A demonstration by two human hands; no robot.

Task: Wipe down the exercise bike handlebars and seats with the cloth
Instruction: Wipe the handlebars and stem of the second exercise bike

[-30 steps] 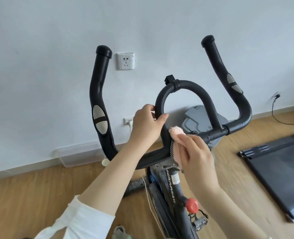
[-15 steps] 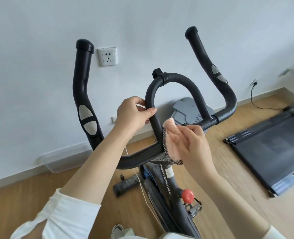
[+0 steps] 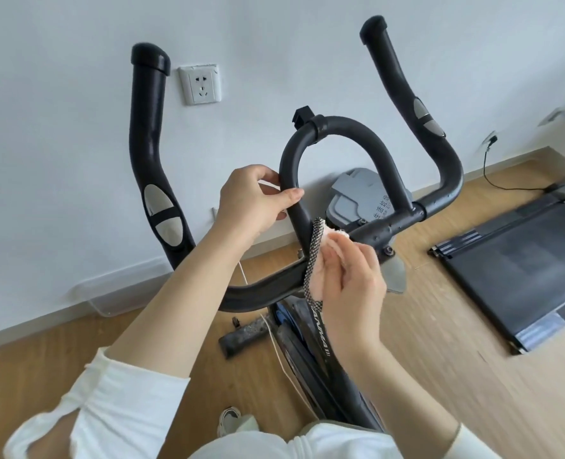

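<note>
The left hand (image 3: pixel 254 200) is curled round the left leg of the handlebar's centre loop (image 3: pixel 350 127), thumb across the front of the tube, fingers wrapped behind it. It looks to be steadying the bar. Just below and to its right, the right hand (image 3: pixel 350 286) pinches the bunched cloth (image 3: pixel 312 260) between thumb and fingers. The cloth is pink with a black-and-white mesh edge, and that edge lies against the foot of the same leg, where the leg meets the crossbar (image 3: pixel 403 223).

What matters here is how the tube runs. Its long axis climbs from the cloth up and slightly left, straight into the left hand's grip, then arches over the top and comes down the far leg. The right hand is the nearer one to the work. A stroke upward would soon meet the left hand, which would likely have to shift — or the cloth could go sideways along the crossbar instead.

Further out, the left horn (image 3: pixel 148 127) and right horn (image 3: pixel 403 87) stand well apart from both hands. No seat is in view — so that part of the job cannot be judged.

A wall socket (image 3: pixel 201 84) sits behind the bars, and a treadmill (image 3: pixel 523 270) lies on the floor at the right edge.
</note>
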